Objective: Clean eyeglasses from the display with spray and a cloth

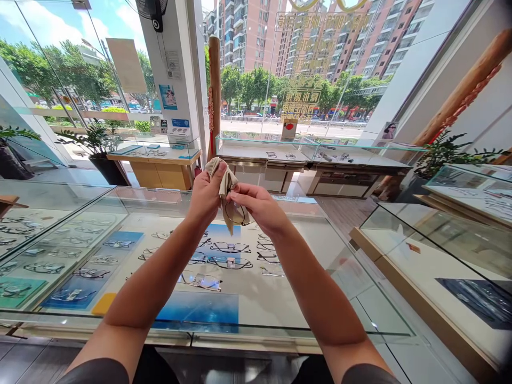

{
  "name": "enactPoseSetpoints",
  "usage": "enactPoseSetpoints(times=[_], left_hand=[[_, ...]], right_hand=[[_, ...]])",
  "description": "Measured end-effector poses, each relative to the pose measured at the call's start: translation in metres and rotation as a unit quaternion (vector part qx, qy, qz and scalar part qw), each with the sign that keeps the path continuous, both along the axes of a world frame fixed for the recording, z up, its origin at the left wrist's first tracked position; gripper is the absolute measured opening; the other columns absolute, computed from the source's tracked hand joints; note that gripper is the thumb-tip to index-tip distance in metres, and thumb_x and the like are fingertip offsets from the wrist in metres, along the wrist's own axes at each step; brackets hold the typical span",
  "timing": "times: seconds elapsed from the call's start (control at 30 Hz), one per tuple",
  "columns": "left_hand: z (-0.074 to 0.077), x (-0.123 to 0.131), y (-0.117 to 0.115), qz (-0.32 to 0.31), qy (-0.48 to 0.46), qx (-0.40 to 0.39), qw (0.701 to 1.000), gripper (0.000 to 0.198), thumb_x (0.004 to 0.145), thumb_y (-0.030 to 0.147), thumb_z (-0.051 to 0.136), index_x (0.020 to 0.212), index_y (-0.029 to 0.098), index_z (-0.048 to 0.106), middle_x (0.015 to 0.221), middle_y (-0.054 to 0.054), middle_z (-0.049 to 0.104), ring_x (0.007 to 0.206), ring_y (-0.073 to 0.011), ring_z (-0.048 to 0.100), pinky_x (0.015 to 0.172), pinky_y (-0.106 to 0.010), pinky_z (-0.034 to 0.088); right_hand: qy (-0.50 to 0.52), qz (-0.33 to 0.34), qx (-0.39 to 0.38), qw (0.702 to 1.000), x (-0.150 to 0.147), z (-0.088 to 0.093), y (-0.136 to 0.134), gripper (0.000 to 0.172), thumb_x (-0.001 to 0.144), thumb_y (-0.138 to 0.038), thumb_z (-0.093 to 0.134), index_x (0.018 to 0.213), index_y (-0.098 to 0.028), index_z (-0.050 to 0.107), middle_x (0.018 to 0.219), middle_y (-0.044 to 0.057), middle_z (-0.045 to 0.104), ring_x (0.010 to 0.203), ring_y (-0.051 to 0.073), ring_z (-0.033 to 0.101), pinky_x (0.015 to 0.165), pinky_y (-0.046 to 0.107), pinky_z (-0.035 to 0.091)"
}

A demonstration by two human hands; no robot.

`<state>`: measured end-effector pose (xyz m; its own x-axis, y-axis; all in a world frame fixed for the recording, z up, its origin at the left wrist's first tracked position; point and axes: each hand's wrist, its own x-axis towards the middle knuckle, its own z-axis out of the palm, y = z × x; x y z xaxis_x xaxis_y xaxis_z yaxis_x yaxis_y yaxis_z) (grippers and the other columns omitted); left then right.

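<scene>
My left hand [208, 186] is closed on a beige cloth [232, 216], with the thumb on top and the cloth bunched around its fingers. A corner of the cloth hangs down below. In front of the cloth is a pair of eyeglasses [243, 220] with a thin dark round rim. My right hand [256, 205] pinches the glasses between thumb and fingers, close beside the left hand. One part of the glasses is covered by the cloth. Both hands are held above a glass display case [292, 288].
Several eyeglass frames [230, 247] lie inside the display case, some on blue panels [200, 309]. Another glass case [424, 266] stands to the right, and lower showcases [264, 152] line the window. Potted plants [98, 144] stand near the glass walls.
</scene>
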<state>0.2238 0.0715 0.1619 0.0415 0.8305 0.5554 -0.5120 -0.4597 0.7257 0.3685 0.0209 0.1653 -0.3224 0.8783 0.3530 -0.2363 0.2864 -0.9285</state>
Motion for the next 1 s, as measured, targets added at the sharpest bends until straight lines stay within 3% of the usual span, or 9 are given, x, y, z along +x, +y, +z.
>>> enactPoseSetpoints(times=[0.13, 0.27, 0.4, 0.53, 0.67, 0.83, 1.0], left_hand=[[0.005, -0.016, 0.012, -0.057, 0.048, -0.043, 0.996, 0.050, 0.086, 0.064, 0.092, 0.085, 0.018, 0.071, 0.074, -0.004, 0.074, 0.075, -0.0183, 0.075, 0.066, -0.027, 0.058], [0.010, -0.030, 0.019, -0.098, 0.062, -0.040, 0.992, 0.052, 0.083, 0.063, 0.095, 0.094, 0.015, 0.077, 0.083, -0.009, 0.079, 0.090, -0.0241, 0.080, 0.078, -0.032, 0.063], [0.010, -0.031, 0.010, -0.144, 0.142, -0.031, 0.979, 0.054, 0.082, 0.065, 0.095, 0.094, 0.014, 0.081, 0.086, -0.008, 0.080, 0.083, -0.0202, 0.076, 0.075, -0.030, 0.059], [0.005, -0.023, -0.002, -0.168, 0.198, -0.014, 0.966, 0.056, 0.089, 0.069, 0.088, 0.097, 0.014, 0.083, 0.089, -0.008, 0.080, 0.080, -0.0173, 0.071, 0.073, -0.028, 0.054], [0.000, -0.012, -0.003, -0.182, 0.179, -0.002, 0.967, 0.057, 0.089, 0.070, 0.087, 0.104, 0.015, 0.085, 0.090, -0.006, 0.078, 0.082, -0.0156, 0.067, 0.075, -0.027, 0.052], [0.000, -0.011, -0.002, -0.212, 0.167, 0.004, 0.963, 0.047, 0.080, 0.055, 0.099, 0.102, 0.017, 0.084, 0.089, -0.004, 0.075, 0.082, -0.0138, 0.065, 0.076, -0.026, 0.052], [0.004, -0.007, -0.011, -0.188, 0.172, 0.007, 0.967, 0.044, 0.065, 0.036, 0.108, 0.094, 0.016, 0.081, 0.085, -0.001, 0.072, 0.076, -0.0120, 0.062, 0.074, -0.026, 0.052]], right_hand=[[0.035, -0.029, -0.014, 0.999, 0.012, 0.005, 0.003, 0.027, 0.077, -0.045, 0.093, 0.082, -0.022, 0.080, 0.088, 0.001, 0.072, 0.082, 0.014, 0.060, 0.077, 0.031, 0.049], [0.095, -0.065, -0.016, 0.993, 0.027, 0.010, 0.007, 0.026, 0.074, -0.044, 0.095, 0.086, -0.025, 0.082, 0.093, 0.002, 0.074, 0.086, 0.017, 0.063, 0.079, 0.033, 0.055], [0.108, -0.117, 0.036, 0.987, 0.029, 0.008, 0.009, 0.020, 0.079, -0.043, 0.093, 0.087, -0.029, 0.081, 0.101, 0.000, 0.077, 0.099, 0.019, 0.067, 0.095, 0.035, 0.057], [0.114, -0.090, 0.026, 0.989, 0.020, 0.003, 0.009, 0.026, 0.080, -0.047, 0.095, 0.092, -0.030, 0.081, 0.105, 0.000, 0.080, 0.103, 0.019, 0.069, 0.098, 0.037, 0.059], [0.141, -0.070, 0.013, 0.988, 0.012, -0.002, 0.011, 0.032, 0.077, -0.049, 0.097, 0.095, -0.030, 0.080, 0.111, 0.000, 0.082, 0.104, 0.020, 0.071, 0.096, 0.036, 0.061], [0.153, -0.046, 0.020, 0.987, 0.011, -0.002, 0.013, 0.027, 0.082, -0.050, 0.093, 0.092, -0.029, 0.079, 0.112, 0.001, 0.083, 0.099, 0.019, 0.072, 0.088, 0.035, 0.061], [0.166, -0.049, 0.011, 0.985, 0.009, -0.003, 0.013, 0.028, 0.080, -0.049, 0.093, 0.094, -0.029, 0.079, 0.121, 0.002, 0.083, 0.105, 0.020, 0.073, 0.096, 0.036, 0.063]])
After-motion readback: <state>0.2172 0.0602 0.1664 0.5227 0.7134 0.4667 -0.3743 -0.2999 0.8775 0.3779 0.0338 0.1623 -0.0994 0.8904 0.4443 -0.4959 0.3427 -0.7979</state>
